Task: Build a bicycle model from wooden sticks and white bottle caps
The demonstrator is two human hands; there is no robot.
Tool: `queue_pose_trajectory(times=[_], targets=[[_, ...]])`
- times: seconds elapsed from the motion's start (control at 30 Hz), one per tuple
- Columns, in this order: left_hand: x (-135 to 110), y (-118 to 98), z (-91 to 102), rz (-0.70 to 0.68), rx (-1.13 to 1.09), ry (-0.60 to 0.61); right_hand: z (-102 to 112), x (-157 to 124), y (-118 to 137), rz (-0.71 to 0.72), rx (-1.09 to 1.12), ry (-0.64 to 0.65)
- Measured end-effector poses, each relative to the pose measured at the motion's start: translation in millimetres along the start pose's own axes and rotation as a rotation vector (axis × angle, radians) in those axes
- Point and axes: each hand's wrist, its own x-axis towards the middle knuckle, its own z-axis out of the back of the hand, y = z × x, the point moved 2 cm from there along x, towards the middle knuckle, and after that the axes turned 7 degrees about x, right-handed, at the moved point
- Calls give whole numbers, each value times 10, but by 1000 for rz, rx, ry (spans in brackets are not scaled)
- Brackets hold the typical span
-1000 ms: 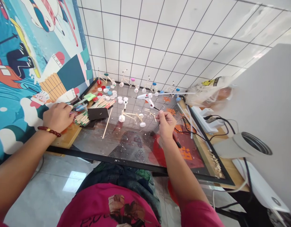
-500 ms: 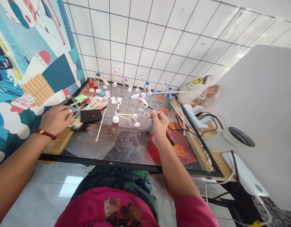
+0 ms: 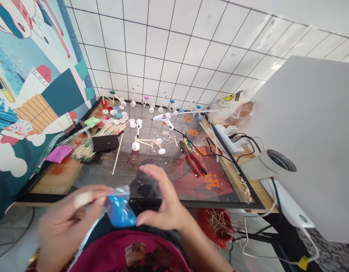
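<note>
Your left hand (image 3: pixel 69 221), blurred, pinches small blue bag (image 3: pixel 120 211) by its clear top. Bag hangs just short of glass tabletop (image 3: pixel 100 175) near edge, over your lap. Your right hand (image 3: pixel 163 206) half-open: thumb touching bag, fingers arched above it. On tabletop: red pliers (image 3: pixel 193 162) right of centre, stick-and-cap model (image 3: pixel 147 142) mid, glue gun (image 3: pixel 163 118) toward far edge, black card (image 3: pixel 106 142) left.

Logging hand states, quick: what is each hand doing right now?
Left hand: blurred, closed on the small blue-filled bag.
Right hand: open, fingers spread, thumb against the same bag.
</note>
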Motion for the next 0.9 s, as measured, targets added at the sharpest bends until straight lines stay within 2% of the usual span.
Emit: queue_pose_trajectory(times=[0.1,0.2,0.27,0.33,0.43,0.5,0.57,0.67,0.73,0.77,0.87,0.9], targets=[[-174,-48,-356,101,-280,76,-212,-227,-64,-100,151,51],[-191,83,-508,199,-420,246,-203,-315,-134,-127,198,145],[-178,139,-497,193,-381,363,-144,-316,-142,-133,122,229],[-173,127,-453,120,-270,443,-104,-302,-130,-138,3,303],[-199,34,-426,-21,-123,525,-113,-283,-106,-158,-186,324],[-225,-12,-438,-69,-92,552,-147,-275,-87,-155,-270,331],[-241,-16,-455,-56,-98,577,-177,-271,-64,-128,-324,372],[-247,40,-477,67,-152,664,-183,-270,-34,-94,-368,418],[-240,91,-491,185,-211,695,-170,-275,-24,-65,-385,379],[-233,116,-501,246,-245,687,-160,-279,-22,-45,-407,321],[-201,165,-549,396,-380,575,-138,-301,-20,5,-456,65],[-190,167,-570,423,-427,529,-143,-310,-23,-4,-425,18]])
